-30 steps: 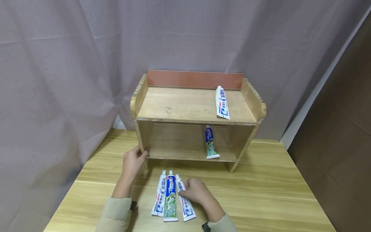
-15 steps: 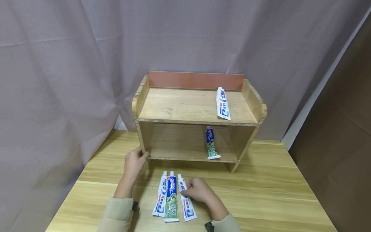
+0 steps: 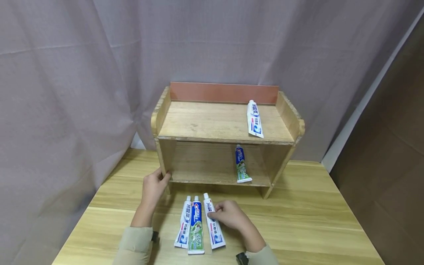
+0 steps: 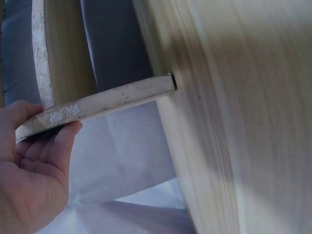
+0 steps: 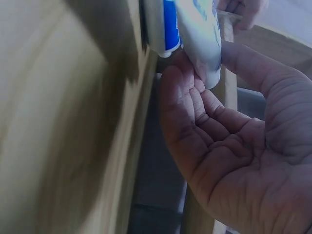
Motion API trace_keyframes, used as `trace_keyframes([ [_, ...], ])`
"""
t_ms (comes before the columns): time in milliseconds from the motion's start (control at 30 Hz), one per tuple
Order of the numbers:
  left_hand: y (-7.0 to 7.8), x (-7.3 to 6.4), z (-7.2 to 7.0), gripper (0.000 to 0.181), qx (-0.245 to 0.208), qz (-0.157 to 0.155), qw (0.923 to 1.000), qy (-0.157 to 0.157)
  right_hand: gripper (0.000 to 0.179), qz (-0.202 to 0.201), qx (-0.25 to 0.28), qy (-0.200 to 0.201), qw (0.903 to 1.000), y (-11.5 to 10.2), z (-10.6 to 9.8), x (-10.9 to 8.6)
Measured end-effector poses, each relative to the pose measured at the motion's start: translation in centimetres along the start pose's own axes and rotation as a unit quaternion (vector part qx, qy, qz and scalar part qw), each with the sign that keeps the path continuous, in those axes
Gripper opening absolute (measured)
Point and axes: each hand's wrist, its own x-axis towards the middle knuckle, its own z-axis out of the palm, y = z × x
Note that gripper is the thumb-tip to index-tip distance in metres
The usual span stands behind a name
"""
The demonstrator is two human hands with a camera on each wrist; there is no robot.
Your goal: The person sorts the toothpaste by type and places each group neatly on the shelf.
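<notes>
Your right hand [image 3: 232, 214] was clamped on the right tube [image 3: 215, 232], a white one, thumb against one side and fingers against the other. That tube was over the table [image 3: 314, 213], in front of the shelf [image 3: 198, 121], cap pointing toward it; you could not tell whether its tail touched the wood. Just beside it, with a gap between, lay the middle tube [image 3: 196, 228], blue and green, and against that the left tube [image 3: 183, 228], white, both caps also toward the shelf.

Your left hand [image 3: 154, 186] was closed around the shelf's left side panel, low down, thumb on the inner face and fingers on the outer. On the upper board, right of centre, lay a white top tube [image 3: 254, 119]; on the board below, a blue-and-green lower tube [image 3: 241, 163]. A grey curtain [image 3: 205, 40] hung behind.
</notes>
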Motion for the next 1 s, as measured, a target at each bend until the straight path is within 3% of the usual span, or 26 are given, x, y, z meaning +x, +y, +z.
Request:
trace_keyframes([
  [233,-0.3,-0.1,0.0,0.032,-0.004,0.007,0.9999,0.007,0.025,0.0,0.026,0.017,0.9995,-0.7,-1.1,-0.3],
  [567,-0.1,0.1,0.1,0.03,-0.006,0.003,1.0,0.004,0.027,0.025,0.021,0.04,0.9986,-1.0,-1.9,-0.6],
  [1000,-0.1,0.0,0.1,0.031,-0.001,0.017,0.9997,0.018,0.028,0.013,0.016,0.053,0.9984,-1.5,-2.4,-0.9],
])
